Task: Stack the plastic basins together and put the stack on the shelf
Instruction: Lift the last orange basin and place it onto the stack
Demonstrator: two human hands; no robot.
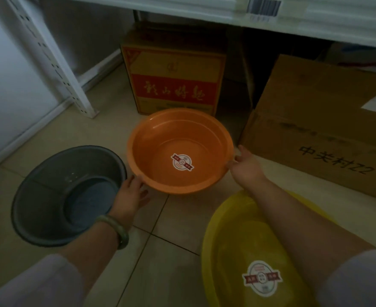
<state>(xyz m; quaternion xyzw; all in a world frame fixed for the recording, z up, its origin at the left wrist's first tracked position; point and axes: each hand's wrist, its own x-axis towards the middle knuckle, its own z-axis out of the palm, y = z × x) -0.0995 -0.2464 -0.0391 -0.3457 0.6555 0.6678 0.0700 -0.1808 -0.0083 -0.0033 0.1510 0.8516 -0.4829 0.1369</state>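
An orange basin (160,138) with a round sticker inside is tilted toward me just above the tiled floor. My left hand (130,192) grips its near-left rim, and my right hand (246,165) grips its right rim. A grey basin (49,173) sits on the floor at the left, beside my left wrist. A yellow basin (231,251) with the same kind of sticker rests on the floor at the lower right, partly hidden under my right forearm. The white shelf (204,12) runs across the top of the view.
Under the shelf stand a yellow-and-red printed carton (173,80) and a large brown carton (315,134) at the right. A white perforated shelf upright (56,63) slants down at the left, next to a pale wall.
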